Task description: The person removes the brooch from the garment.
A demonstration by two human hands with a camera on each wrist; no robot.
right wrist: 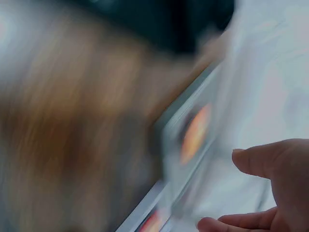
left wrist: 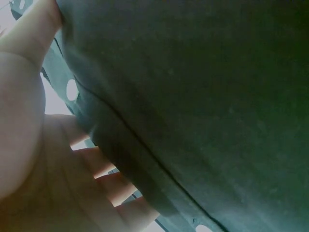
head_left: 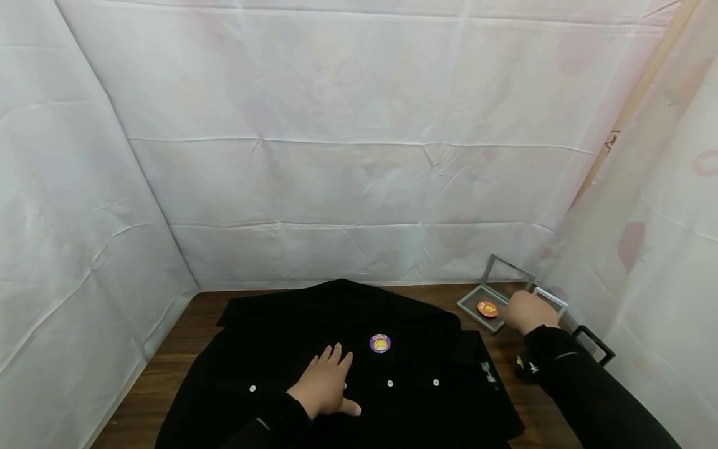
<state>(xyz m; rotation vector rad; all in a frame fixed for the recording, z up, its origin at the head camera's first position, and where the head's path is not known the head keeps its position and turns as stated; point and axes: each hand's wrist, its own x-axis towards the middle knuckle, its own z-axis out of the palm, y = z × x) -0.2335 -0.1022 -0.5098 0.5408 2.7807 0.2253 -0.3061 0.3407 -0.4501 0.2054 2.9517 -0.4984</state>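
Note:
A black shirt (head_left: pixel 336 343) with white buttons lies spread out, a round purple badge (head_left: pixel 380 343) on it. My left hand (head_left: pixel 325 383) is over the shirt, fingers straight and spread. In the left wrist view, its fingers (left wrist: pixel 116 188) meet the dark cloth. At the right, my right hand (head_left: pixel 530 312) is beside an open grey case (head_left: pixel 471 299) holding a round orange badge (head_left: pixel 487 308). The right wrist view is blurred; there the thumb (right wrist: pixel 260 159) and fingers are apart, with nothing seen between them.
A white-framed case (head_left: pixel 552 299) stands partly behind my right hand. Farther right is a black-framed case (head_left: pixel 594 346), partly covered by my sleeve. White sheets (head_left: pixel 336 187) wall in the brown wooden table (head_left: pixel 174 349) at the back and both sides.

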